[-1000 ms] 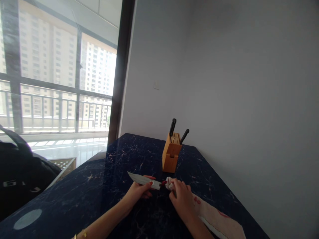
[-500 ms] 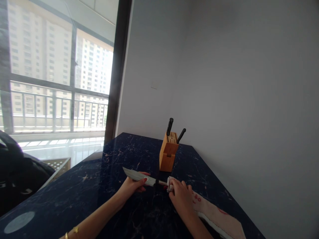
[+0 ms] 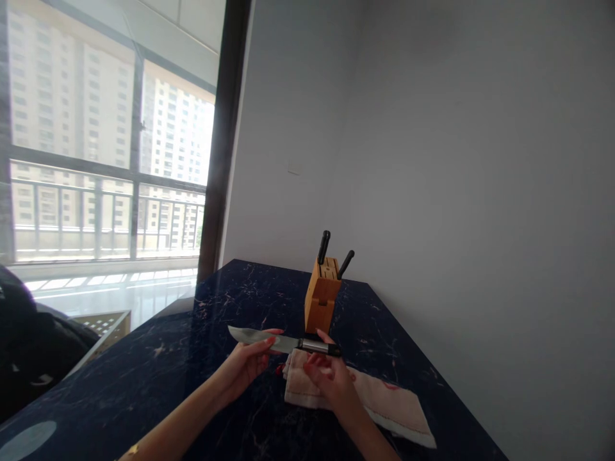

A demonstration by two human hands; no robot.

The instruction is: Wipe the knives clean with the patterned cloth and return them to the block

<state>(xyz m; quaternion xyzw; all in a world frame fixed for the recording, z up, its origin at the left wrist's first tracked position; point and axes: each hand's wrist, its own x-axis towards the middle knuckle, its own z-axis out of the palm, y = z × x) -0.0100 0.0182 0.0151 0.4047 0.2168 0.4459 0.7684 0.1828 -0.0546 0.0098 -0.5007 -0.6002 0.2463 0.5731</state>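
Head view: I have a knife (image 3: 288, 344) stretched crosswise between my two hands, its blade pointing left and its black-and-silver handle to the right. It sits on the near side of a wooden knife block (image 3: 319, 312), in front of it and apart from it. The fingers of my left hand (image 3: 247, 363) grasp the blade, thumb on the near side and other fingers behind. My right hand (image 3: 339, 384) is at the handle; one finger reaches past its far side while the thumb stands loose of it, and I cannot tell whether those fingers grip or only support it.

Just below the handle lies a folded pinkish cloth (image 3: 394, 403) with red marks and a white edge, running along the tabletop (image 3: 250, 298) to the right and passing under my right wrist. Whether the knife touches it, I can't tell.

The block stands upright with two black-handled knives (image 3: 324, 248) in it, one handle nearly vertical, the other leaning right. A gold bracelet (image 3: 133, 450) shows on my left forearm. Off to the left are a dark bag (image 3: 38, 339) and a large window (image 3: 72, 115) with tall buildings beyond the glass.
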